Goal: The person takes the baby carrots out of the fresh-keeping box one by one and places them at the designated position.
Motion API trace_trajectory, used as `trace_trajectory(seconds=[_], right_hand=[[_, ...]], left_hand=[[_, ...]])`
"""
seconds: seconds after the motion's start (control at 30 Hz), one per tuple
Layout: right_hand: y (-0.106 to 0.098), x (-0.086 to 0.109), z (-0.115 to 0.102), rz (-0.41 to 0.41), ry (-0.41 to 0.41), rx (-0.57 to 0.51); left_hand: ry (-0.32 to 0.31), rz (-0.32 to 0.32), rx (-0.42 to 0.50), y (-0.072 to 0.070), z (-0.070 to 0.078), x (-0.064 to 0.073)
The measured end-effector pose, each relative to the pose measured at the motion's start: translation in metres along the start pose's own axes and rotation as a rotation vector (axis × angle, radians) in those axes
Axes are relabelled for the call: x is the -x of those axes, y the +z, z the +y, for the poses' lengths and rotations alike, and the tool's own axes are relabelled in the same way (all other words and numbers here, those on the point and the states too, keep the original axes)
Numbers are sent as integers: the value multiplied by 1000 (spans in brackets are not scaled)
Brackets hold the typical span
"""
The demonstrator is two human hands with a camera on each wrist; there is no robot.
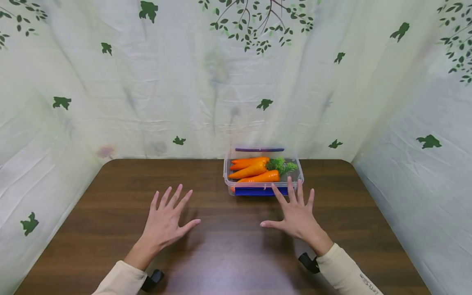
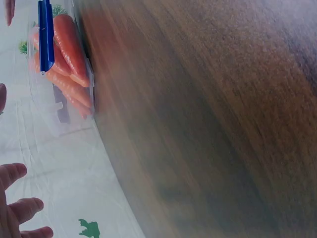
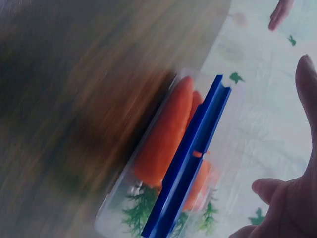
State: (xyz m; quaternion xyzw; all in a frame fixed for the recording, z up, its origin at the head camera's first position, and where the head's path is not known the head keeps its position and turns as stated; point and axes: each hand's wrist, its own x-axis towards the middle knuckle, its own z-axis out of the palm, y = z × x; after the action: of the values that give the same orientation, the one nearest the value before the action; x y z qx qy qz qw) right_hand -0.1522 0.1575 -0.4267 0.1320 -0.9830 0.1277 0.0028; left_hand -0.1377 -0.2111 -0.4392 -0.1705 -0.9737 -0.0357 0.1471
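Observation:
A clear plastic food container (image 1: pixel 226 172) with blue latches stands at the table's far edge. Inside lie several orange carrots (image 1: pixel 254 169) with leafy green tops (image 1: pixel 282 164). My right hand (image 1: pixel 298 217) is spread over the table, palm down, its fingertips overlapping the container's front right corner in the head view. To the left, my left hand (image 1: pixel 166 223) hovers with fingers spread and nothing in it. In the right wrist view, the blue front latch (image 3: pixel 190 158) runs along the container's side, with the right thumb and fingers beside it. The left wrist view shows the carrots through the clear wall.
The brown wooden table (image 1: pixel 221 254) has rounded far corners. A pale cloth curtain (image 1: pixel 177 82) with green leaf and bird prints hangs right behind it and along both sides. Each wrist wears a black strap device (image 1: pixel 309 263) below a beige sleeve (image 1: pixel 343 268).

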Motion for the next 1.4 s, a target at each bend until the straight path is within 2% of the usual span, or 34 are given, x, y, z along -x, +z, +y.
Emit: trace_trajectory(seconds=[0.23, 0.53, 0.8, 0.9, 1.07, 1.2, 1.3, 1.4], right_hand=[[-6, -14, 18, -1, -2, -62], [-18, -46, 54, -39, -7, -203], [-26, -78, 87, -58, -69, -278], [-26, -89, 99, -88, -41, -422], [-24, -108, 116, -143, 80, -763], [-17, -120, 124, -149, 158, -987], [-13, -126, 128, -147, 214, -1063], [-12, -130, 129, -154, 249, -1063]], left_hand=[[39, 53, 5, -3, -2, -3], [109, 209, 27, -7, -5, -5], [130, 245, 19, -11, -8, -4], [144, 258, 15, -12, -9, -2], [154, 274, 21, -13, -10, 1], [158, 260, 28, -14, -10, 3], [168, 246, 25, -14, -10, 3], [182, 241, 24, -14, -10, 3]])
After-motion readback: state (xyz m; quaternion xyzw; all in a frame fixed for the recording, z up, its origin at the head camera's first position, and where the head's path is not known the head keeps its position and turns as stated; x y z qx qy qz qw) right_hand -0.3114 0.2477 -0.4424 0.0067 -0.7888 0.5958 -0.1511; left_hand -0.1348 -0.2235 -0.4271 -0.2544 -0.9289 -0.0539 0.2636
